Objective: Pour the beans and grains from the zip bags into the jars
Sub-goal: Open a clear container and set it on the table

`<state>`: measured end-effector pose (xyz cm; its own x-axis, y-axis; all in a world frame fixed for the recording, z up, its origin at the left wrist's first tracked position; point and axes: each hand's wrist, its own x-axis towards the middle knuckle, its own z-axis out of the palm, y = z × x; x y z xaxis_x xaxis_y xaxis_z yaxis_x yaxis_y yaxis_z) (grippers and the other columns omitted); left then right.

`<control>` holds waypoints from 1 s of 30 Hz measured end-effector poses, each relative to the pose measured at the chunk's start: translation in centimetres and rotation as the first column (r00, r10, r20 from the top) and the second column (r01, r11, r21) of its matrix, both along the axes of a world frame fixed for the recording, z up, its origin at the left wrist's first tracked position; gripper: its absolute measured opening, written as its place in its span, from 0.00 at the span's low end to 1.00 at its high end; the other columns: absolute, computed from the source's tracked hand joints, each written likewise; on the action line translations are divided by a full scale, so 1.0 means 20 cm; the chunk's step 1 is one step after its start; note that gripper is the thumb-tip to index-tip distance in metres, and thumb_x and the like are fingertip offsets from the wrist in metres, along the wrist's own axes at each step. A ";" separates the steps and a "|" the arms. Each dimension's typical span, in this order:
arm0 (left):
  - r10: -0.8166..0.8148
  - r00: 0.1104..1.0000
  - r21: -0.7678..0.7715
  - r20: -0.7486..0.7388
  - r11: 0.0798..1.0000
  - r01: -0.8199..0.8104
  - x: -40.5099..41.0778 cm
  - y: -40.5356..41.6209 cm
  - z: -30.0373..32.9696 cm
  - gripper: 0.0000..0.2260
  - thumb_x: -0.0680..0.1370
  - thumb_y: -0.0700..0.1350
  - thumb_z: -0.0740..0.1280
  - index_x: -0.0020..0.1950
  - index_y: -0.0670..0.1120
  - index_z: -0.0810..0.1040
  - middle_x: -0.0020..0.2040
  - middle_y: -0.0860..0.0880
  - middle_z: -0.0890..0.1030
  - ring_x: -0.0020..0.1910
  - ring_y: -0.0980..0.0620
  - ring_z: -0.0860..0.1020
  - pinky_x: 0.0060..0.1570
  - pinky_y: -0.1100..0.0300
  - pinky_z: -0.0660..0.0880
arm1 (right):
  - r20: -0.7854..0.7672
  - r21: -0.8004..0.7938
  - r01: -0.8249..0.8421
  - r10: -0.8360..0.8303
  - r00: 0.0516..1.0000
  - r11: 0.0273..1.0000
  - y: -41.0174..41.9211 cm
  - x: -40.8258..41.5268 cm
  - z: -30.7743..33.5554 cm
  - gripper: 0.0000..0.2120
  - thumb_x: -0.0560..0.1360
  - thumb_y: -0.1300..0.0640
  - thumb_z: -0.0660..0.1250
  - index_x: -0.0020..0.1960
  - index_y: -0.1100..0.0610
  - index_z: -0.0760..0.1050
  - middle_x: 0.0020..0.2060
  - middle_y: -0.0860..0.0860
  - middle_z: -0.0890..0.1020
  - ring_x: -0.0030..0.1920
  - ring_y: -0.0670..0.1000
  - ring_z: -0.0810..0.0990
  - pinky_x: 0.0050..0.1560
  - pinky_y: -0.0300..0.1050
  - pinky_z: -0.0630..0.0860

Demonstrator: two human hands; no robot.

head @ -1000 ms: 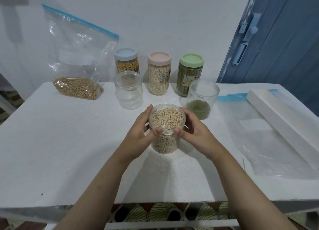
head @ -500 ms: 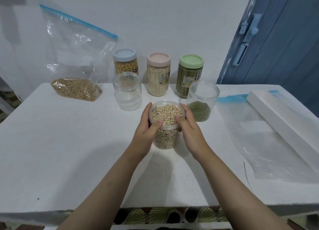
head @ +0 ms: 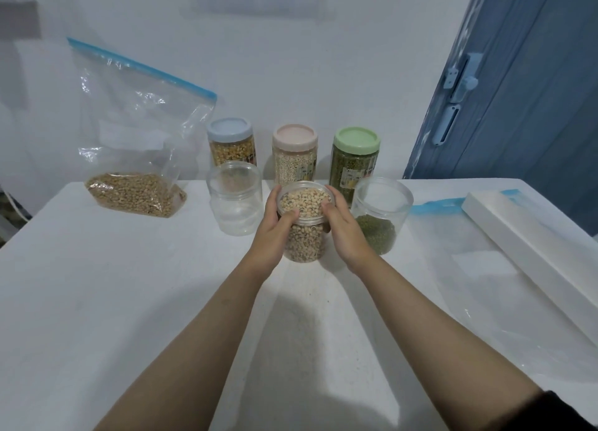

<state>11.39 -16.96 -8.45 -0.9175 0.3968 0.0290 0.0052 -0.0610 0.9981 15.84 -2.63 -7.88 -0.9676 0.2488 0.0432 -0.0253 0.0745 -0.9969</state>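
I see the left hand [head: 273, 233] and right hand [head: 344, 233] curled round the open bean jar [head: 304, 226], thumbs on its rim, at table [head: 129, 301] centre between an empty jar [head: 234, 201] and a green-grain jar [head: 382, 213].

1. The clear plastic jar [head: 304, 223] is showing smooth, glossy walls around matt pale beans.
2. The zip bag [head: 136, 133] is looking like thin, crinkled, shiny film.
3. The table [head: 129, 301] is appearing white, matt and faintly grainy.
4. The door [head: 534, 91] is looking blue and dull.
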 end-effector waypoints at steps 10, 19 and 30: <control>0.008 1.000 -0.007 0.006 1.000 -0.008 -0.14 0.04 0.03 0.25 0.84 0.43 0.59 0.79 0.55 0.55 0.66 0.55 0.73 0.61 0.63 0.73 0.52 0.67 0.75 | 0.017 0.016 0.028 -0.028 0.999 0.999 0.02 -0.17 -0.01 0.22 0.86 0.51 0.54 0.78 0.52 0.59 0.69 0.54 0.72 0.70 0.52 0.71 0.67 0.48 0.72; 0.298 0.930 -0.113 -0.216 0.938 -0.327 0.08 0.03 0.04 0.30 0.81 0.58 0.61 0.80 0.50 0.58 0.78 0.54 0.63 0.76 0.54 0.62 0.75 0.50 0.63 | -0.114 0.276 0.233 -0.208 0.971 0.933 -0.12 0.02 0.04 0.26 0.85 0.46 0.50 0.80 0.53 0.54 0.76 0.46 0.63 0.73 0.39 0.58 0.69 0.27 0.52; 0.444 0.812 0.003 -0.380 0.878 -0.479 0.02 -0.30 0.17 0.18 0.84 0.47 0.60 0.74 0.53 0.66 0.65 0.65 0.68 0.68 0.62 0.69 0.65 0.68 0.67 | -0.355 0.229 0.230 -0.138 0.924 0.946 -0.40 0.05 0.20 0.21 0.85 0.50 0.53 0.76 0.49 0.63 0.72 0.42 0.68 0.74 0.40 0.64 0.73 0.32 0.59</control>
